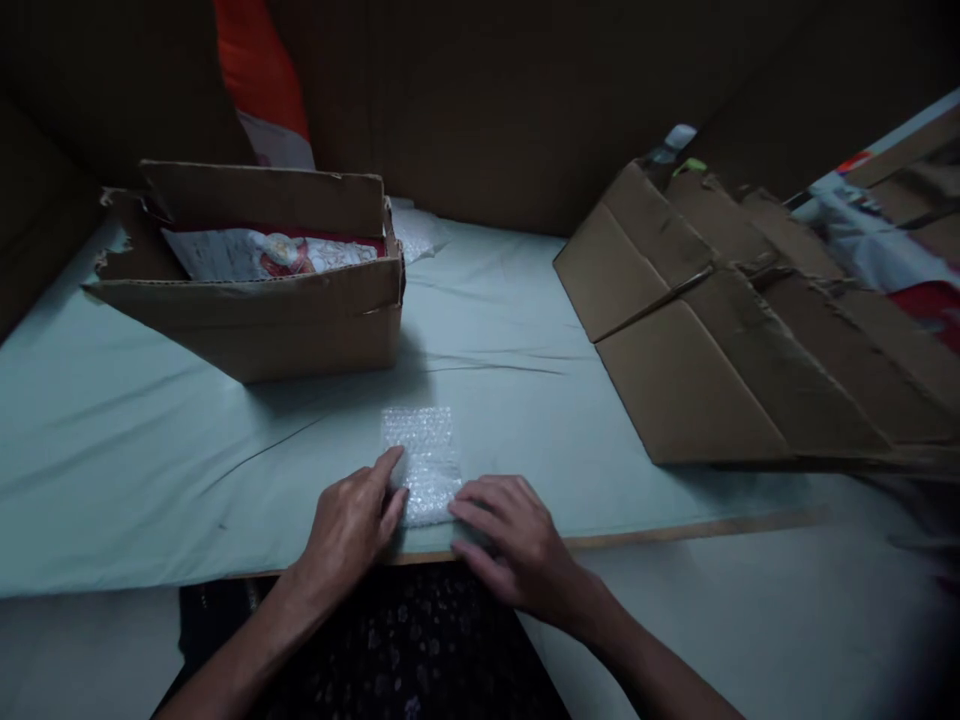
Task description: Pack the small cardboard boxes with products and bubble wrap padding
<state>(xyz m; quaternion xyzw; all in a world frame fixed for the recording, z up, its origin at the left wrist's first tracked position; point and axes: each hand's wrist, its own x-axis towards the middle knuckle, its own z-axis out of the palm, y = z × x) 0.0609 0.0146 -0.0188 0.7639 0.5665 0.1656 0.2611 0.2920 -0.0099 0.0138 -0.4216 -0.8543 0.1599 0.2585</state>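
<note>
A small rectangle of clear bubble wrap (427, 460) lies flat near the front edge of the table. On its left edge rests my left hand (352, 515), index finger stretched forward and thumb apart from it. From the right, my right hand (510, 530) touches the lower right corner with its fingertips, the fingers slightly bent and the thumb spread below. Neither hand grips the wrap. The other fingers of my left hand are partly hidden under its back.
A pale green cloth (510, 300) covers the table. An open cardboard box (322, 325) holding printed packets stands at the left back. Stacked cardboard boxes (697, 370) with a bottle (671, 145) and plastic bags are on the right. Behind hangs an orange and white item (262, 75).
</note>
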